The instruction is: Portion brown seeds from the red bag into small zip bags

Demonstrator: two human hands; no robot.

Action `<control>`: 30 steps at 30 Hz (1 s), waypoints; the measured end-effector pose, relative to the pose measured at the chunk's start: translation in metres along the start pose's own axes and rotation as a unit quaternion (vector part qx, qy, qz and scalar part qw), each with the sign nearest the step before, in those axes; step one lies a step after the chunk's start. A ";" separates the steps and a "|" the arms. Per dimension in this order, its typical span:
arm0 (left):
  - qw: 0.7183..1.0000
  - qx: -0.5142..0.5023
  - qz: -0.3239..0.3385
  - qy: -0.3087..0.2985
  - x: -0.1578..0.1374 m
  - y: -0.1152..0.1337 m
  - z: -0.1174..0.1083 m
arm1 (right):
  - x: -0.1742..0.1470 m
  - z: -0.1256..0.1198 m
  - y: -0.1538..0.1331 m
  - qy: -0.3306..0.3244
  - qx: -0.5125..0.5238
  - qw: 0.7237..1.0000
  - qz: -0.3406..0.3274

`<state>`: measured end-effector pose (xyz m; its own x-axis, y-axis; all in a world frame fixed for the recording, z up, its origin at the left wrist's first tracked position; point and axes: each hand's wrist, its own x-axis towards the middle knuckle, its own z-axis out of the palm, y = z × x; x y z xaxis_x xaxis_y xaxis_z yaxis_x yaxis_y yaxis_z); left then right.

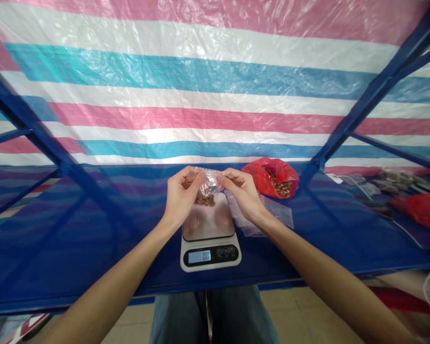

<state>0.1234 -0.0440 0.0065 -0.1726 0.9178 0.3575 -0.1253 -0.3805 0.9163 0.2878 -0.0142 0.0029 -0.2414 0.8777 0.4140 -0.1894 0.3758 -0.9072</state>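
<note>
Between my two hands is a small clear plastic bag (210, 180) with brown, grain-like pieces (205, 198) gathered in its lower part. My left hand (183, 190) pinches the bag's left side, and my right hand (241, 189) grips its upper right edge. The bag is held above the far part of a white kitchen scale (211, 267) with a metal plate; whether it touches the plate I cannot tell. A lit display (199, 256) on the scale reads 0.0. Flat clear plastic bags (275, 212) lie beside the scale, partly under my right wrist.
A red plastic bag (256, 174), open and filled with brown pieces, stands behind my right hand. The blue shelf (93, 239) has slanting blue metal posts on both sides. Striped sheeting (200, 71) hangs behind. Another red bag (421, 210) lies far right.
</note>
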 end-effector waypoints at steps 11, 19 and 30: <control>0.999 0.024 0.020 -0.041 -0.001 -0.008 -0.001 | -0.004 0.001 0.011 0.004 0.037 0.999 -0.001; 0.999 0.001 0.025 -0.048 0.004 -0.006 -0.006 | -0.003 0.000 0.004 -0.006 0.014 1.000 -0.020; 0.993 -0.034 0.019 0.112 0.042 0.010 -0.047 | -0.024 -0.002 -0.056 0.098 -0.021 0.973 -0.206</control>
<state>0.0685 -0.0147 0.0223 -0.3911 0.8574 0.3345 -0.1783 -0.4271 0.8864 0.3057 -0.0561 0.0431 0.0346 0.6884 0.7245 -0.1915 0.7161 -0.6712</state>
